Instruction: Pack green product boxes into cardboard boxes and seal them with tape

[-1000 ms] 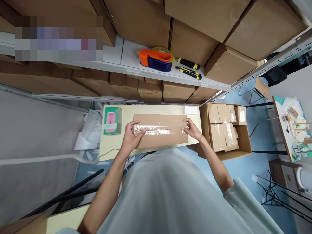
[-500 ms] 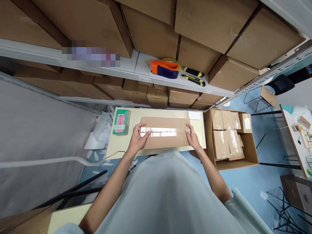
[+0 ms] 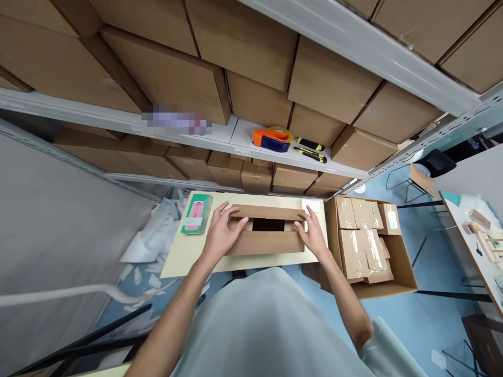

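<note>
A long brown cardboard box (image 3: 267,244) is between my hands on the pale yellow table. Its two long flaps lean inward, leaving a dark gap along the middle of the top. My left hand (image 3: 220,233) grips the left end, fingers at the far flap and thumb over the gap. At the right end, my right hand (image 3: 313,235) holds the box the same way, thumb and fingers curled at the corner. To the left of the box lies a green and pink package (image 3: 196,213). A small white item (image 3: 310,204) lies behind my right hand.
A big open carton (image 3: 404,262) full of taped boxes stands right of the table (image 3: 176,259). On the shelf above lie an orange and blue tape dispenser (image 3: 272,139) and box cutters (image 3: 310,153). White packing scraps (image 3: 149,230) litter the left side. A pale hose (image 3: 78,296) crosses the lower left.
The box has been turned over: its taped face showed before, and now the flapped side with the gap is up. Both hands stay at its ends. The view has tilted upward.
</note>
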Motion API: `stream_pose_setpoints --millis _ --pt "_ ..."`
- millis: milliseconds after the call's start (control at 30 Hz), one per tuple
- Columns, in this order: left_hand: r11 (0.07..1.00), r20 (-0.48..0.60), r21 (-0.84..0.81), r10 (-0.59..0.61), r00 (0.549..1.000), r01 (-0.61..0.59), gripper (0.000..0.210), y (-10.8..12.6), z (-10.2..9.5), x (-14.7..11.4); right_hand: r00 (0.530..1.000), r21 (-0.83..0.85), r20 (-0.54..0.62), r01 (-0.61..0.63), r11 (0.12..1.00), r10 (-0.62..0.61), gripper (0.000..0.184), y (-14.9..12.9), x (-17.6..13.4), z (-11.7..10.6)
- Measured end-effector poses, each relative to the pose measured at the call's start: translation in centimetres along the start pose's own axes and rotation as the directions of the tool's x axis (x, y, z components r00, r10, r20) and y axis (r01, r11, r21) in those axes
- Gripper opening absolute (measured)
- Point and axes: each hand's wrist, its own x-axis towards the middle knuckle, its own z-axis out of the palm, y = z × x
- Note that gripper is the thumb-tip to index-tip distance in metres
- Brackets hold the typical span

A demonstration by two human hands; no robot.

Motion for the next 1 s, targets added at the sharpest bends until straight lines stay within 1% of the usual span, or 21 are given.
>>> stream_pose_setpoints --millis 133,233,367,433,500,567,600,667,733,800,867,1000 --pt "0.994 -0.043 0.001 0.111 0.993 -0.112 0.043 2.9 -1.5 1.8 0.989 -0.076 -0.033 0.145 0.987 -0.147 0.045 -2.3 2.7 -2.0" --pt "0.985 -0.091 0.008 0.174 0.980 -0.174 0.040 5.1 -1.9 4.4 0.968 -0.135 -0.048 0.237 0.962 -0.246 0.043 -4.4 6.3 -3.0" --pt "0.964 -0.150 0.019 0.265 0.953 -0.265 0.039 7.8 -1.2 9.6 0.925 -0.214 -0.049 0.359 0.909 -0.377 0.043 -7.3 13.1 -3.6" --pt "0.955 -0.154 0.037 0.297 0.942 -0.295 0.038 8.5 -0.6 12.7 0.903 -0.245 -0.035 0.407 0.880 -0.427 0.043 -8.7 17.1 -3.6" --pt "0.954 -0.141 0.047 0.300 0.943 -0.296 0.038 8.9 0.1 15.7 0.889 -0.276 -0.005 0.439 0.855 -0.458 0.042 -9.9 21.0 -3.3" --pt "0.963 -0.126 0.055 0.268 0.955 -0.263 0.038 9.0 0.8 18.5 0.896 -0.315 0.048 0.433 0.845 -0.442 0.041 -11.1 24.8 -2.8" --pt "0.968 -0.122 0.059 0.248 0.961 -0.242 0.038 9.2 1.1 19.7 0.909 -0.343 0.089 0.412 0.844 -0.408 0.042 -11.7 26.5 -2.5" --pt "0.975 -0.132 0.062 0.219 0.967 -0.212 0.037 9.5 1.7 21.7 0.939 -0.420 0.173 0.343 0.840 -0.297 0.045 -13.1 29.3 -1.8" --pt "0.978 -0.156 0.057 0.205 0.966 -0.199 0.036 10.0 2.2 23.0 0.958 -0.497 0.219 0.271 0.824 -0.182 0.047 -14.2 31.4 -1.1" --pt "0.982 -0.183 0.050 0.188 0.965 -0.182 0.036 10.3 2.7 23.7 0.967 -0.547 0.229 0.222 0.807 -0.110 0.045 -15.0 32.7 -0.4" --pt "0.989 -0.210 0.041 0.147 0.966 -0.142 0.040 10.3 3.1 23.9 0.972 -0.578 0.227 0.189 0.794 -0.066 0.042 -15.5 33.4 0.3" --pt "1.000 -0.254 0.011 -0.017 0.967 0.020 0.049 9.4 3.2 23.4 0.975 -0.621 0.222 0.132 0.772 0.011 0.045 -15.7 34.0 1.3"
